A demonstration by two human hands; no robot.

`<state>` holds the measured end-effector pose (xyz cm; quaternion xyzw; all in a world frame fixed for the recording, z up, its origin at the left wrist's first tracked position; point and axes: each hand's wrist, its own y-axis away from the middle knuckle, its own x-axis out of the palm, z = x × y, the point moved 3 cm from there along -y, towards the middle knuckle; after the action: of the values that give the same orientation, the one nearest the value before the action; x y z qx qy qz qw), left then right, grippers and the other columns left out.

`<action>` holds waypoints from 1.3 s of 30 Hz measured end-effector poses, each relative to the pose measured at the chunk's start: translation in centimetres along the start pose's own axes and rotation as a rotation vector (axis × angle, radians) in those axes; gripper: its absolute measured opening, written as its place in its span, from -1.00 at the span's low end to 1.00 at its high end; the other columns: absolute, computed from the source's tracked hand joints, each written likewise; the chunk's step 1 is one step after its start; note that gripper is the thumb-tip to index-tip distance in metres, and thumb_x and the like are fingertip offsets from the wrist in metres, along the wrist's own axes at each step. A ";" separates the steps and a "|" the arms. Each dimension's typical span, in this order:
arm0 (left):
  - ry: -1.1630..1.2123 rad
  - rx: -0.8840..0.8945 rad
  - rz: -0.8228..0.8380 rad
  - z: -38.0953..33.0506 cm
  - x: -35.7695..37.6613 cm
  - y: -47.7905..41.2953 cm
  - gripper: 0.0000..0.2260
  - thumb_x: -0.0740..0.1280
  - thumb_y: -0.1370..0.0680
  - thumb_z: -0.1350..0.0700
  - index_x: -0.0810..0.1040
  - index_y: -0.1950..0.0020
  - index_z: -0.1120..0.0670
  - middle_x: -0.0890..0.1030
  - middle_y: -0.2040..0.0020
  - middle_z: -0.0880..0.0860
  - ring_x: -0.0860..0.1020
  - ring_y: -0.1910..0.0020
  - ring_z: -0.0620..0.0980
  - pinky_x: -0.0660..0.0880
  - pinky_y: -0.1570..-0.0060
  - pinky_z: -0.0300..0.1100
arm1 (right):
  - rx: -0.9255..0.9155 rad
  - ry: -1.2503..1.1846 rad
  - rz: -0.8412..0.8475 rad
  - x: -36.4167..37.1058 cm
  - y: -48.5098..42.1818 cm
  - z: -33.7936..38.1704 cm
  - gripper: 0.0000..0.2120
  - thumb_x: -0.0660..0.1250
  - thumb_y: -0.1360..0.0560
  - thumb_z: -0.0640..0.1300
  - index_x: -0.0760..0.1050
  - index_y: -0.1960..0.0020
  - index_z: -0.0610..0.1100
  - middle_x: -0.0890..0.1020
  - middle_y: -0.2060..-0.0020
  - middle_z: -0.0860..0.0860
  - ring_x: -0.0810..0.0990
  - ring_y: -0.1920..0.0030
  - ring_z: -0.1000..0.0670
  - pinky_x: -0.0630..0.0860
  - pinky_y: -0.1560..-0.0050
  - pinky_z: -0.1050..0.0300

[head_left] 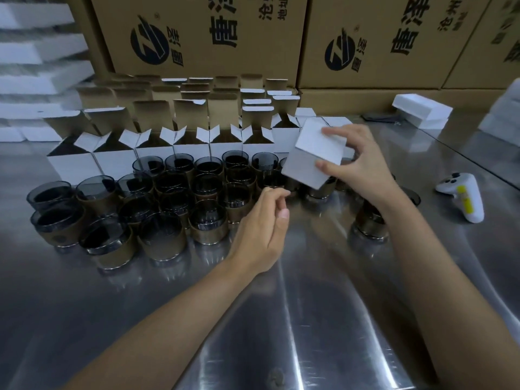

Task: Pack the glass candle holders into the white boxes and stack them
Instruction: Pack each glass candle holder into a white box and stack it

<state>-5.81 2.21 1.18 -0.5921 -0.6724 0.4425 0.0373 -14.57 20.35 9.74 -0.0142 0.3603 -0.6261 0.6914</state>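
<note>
Several dark glass candle holders [157, 209] with brown paper sleeves stand grouped on the steel table [309, 319]. Behind them, several white boxes [194, 136] stand open with their flaps up. My right hand [363, 164] grips a closed white box [315, 153], tilted, above the holders at the group's right end. My left hand [264, 229] hovers just below and left of that box, fingers loosely curled, holding nothing. One more holder [368, 223] stands apart under my right forearm.
Large brown cartons [202, 35] wall off the back of the table. Flat white boxes [422, 111] lie at the back right, and more white stock [42, 66] is piled at the far left. A white controller [464, 197] lies on the right.
</note>
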 end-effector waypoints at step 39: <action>-0.216 -0.188 0.285 0.7 0.7 -1.0 -0.68 0.00 -0.61 0.00 0.50 0.03 0.09 0.54 0.10 -0.02 0.49 0.13 0.00 0.45 0.14 0.00 | 0.019 0.713 0.478 6.1 -14.9 -5.1 -0.29 0.51 -0.40 -0.14 0.32 -0.49 -0.09 0.37 -0.41 -0.15 0.34 -0.39 -0.18 0.31 -0.32 0.01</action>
<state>-7.21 2.52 1.05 -0.6313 -0.6205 0.4393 -0.1534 -30.20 14.01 10.09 0.2931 0.5642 -0.4171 0.6494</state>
